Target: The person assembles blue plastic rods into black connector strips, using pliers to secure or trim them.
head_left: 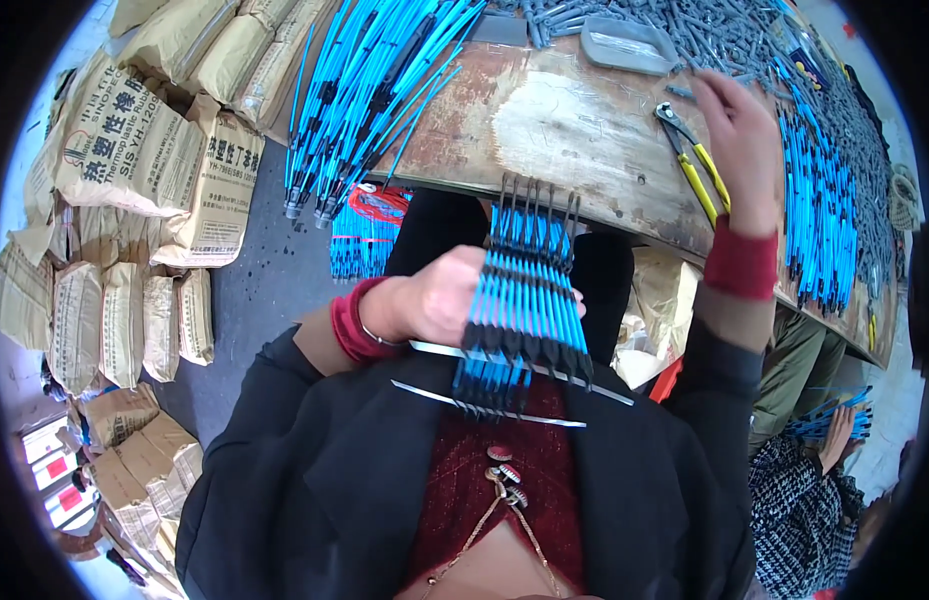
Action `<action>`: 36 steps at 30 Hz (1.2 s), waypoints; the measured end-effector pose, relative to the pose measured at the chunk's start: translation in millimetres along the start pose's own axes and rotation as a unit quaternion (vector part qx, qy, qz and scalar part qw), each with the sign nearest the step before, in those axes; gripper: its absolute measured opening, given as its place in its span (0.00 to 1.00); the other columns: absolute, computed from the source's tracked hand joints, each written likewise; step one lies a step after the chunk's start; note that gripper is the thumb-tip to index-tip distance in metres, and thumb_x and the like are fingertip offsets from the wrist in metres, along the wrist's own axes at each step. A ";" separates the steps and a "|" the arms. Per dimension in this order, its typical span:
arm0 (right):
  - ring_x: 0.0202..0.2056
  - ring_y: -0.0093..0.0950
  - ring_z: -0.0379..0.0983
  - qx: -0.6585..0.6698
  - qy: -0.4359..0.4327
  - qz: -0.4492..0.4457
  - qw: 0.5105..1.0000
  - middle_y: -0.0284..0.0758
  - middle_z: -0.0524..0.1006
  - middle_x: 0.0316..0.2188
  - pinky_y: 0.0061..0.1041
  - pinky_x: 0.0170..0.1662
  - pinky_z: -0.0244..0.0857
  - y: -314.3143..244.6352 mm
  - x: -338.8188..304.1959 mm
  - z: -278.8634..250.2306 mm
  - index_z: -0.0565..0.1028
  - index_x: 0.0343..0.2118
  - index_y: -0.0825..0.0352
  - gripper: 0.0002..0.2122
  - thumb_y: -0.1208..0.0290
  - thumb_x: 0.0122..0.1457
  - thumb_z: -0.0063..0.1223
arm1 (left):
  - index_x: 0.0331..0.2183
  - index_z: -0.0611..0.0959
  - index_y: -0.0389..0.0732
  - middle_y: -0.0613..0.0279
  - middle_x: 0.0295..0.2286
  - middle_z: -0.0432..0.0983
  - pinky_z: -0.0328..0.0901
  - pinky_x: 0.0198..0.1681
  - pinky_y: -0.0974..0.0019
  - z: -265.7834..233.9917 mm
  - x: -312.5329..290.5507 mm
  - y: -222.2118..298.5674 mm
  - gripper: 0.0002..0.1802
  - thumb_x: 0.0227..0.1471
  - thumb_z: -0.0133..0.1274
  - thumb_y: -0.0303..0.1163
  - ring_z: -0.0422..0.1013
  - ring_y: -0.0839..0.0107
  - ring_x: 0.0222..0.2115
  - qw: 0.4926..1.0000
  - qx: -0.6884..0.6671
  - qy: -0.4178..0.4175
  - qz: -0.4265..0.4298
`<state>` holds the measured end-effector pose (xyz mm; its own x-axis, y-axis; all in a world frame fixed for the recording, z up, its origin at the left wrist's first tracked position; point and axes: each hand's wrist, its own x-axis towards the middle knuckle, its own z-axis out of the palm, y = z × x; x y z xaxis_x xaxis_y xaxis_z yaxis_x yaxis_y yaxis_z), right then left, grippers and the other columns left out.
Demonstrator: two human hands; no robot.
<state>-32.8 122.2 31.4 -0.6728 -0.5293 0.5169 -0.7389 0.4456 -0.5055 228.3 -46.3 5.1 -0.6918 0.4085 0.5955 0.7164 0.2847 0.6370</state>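
Risks, left to right. Left pile (369,100) overhangs the table (554,110) edge; a bump could tip rods off. Bundle (524,300) is up over the lap, carried by the left hand (444,295) alone as far as I can see. If that grip eases, I'd expect the rods to fan out or slip. Upper strip (614,397) and lower strip (409,387) stick out past the rods on both sides, so a sleeve could snag one and skew the rows. Pliers (692,165) lie just left of the right wrist; a low pull-back could catch the handles.

Fingers: left hand is closed on the bundle from its left side. Most fingers sit behind the rods, a bit of one showing at the right edge; black loops point away, toward the table. Right hand (739,130) is raised, fingers part-curled, tips near the grey parts (704,35), well apart from the bundle. Blurred; can't tell if it has a piece.
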 end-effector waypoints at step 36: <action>0.21 0.33 0.69 0.221 -0.121 0.178 0.951 0.38 0.73 0.23 0.23 0.27 0.64 -12.5 -88.3 19.0 0.74 0.30 0.70 0.04 0.78 0.52 0.52 | 0.33 0.82 0.38 0.56 0.34 0.77 0.69 0.32 0.63 17.8 -2.5 -30.8 0.11 0.43 0.55 0.28 0.74 0.61 0.31 0.991 -0.090 0.077 -0.067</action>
<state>36.6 149.6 -21.0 -0.8096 -0.5764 0.1105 -0.3417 0.3098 -0.8873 209.6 -40.6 -24.8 -0.7947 0.2372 0.5588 0.5996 0.1630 0.7835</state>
